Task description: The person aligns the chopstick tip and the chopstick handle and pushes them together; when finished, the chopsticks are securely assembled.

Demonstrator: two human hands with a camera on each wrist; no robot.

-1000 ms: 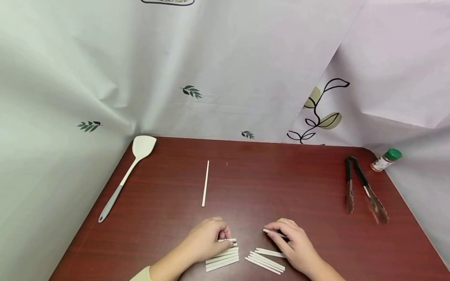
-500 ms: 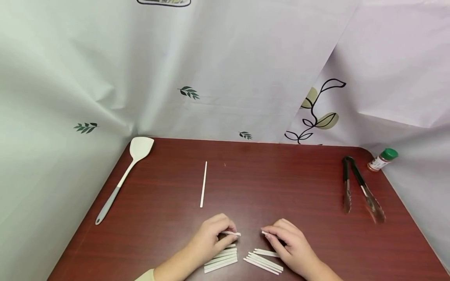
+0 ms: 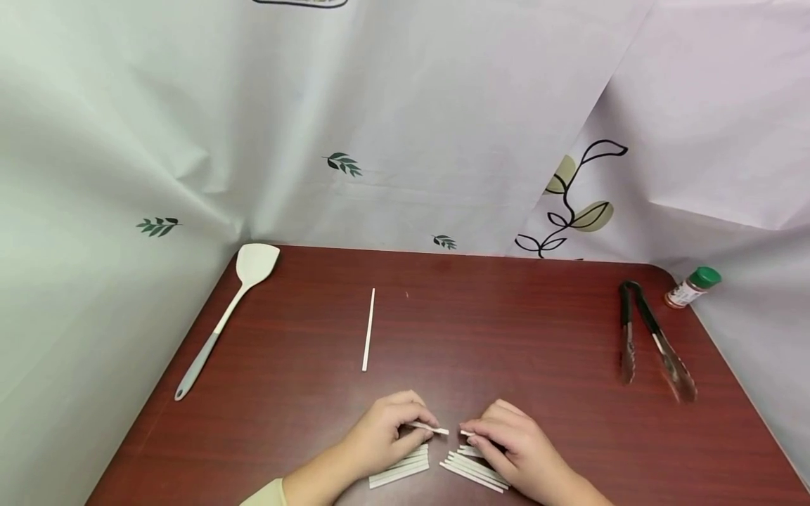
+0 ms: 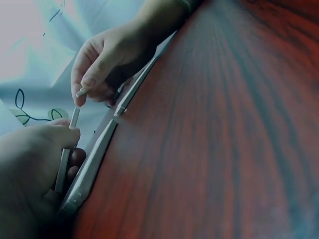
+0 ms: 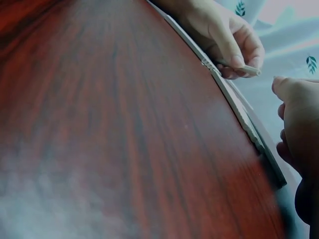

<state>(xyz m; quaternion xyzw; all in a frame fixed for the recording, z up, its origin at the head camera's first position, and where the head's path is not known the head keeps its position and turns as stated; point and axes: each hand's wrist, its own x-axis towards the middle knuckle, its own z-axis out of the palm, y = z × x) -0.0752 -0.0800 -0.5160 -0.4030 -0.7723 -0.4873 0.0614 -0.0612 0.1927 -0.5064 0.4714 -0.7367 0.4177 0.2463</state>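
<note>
My left hand [image 3: 387,430] pinches a thin pale stick [image 3: 441,431] between thumb and fingers, its end pointing right. Facing it, my right hand [image 3: 522,443] pinches another pale stick [image 3: 465,433], of which only a short tip shows. A narrow gap parts the two tips. Under the left hand lies a row of several pale sticks [image 3: 400,477], partly covered by the hand. Several more sticks [image 3: 471,474] lie slanted beside the right hand. In the left wrist view the left-hand stick [image 4: 63,167] is tilted and raised off the table.
One longer white stick [image 3: 368,330] lies alone farther back on the dark red table [image 3: 506,337]. A white spatula [image 3: 228,309] rests at the left edge. Black-handled metal tongs [image 3: 658,341] and a green-capped spice jar [image 3: 692,287] stand at right. Patterned sheeting [image 3: 405,126] hangs behind.
My left hand has lifted a stick from the left row and moved it rightward. My right hand has brought its stick left and slightly nearer, so the tips are closer together.
</note>
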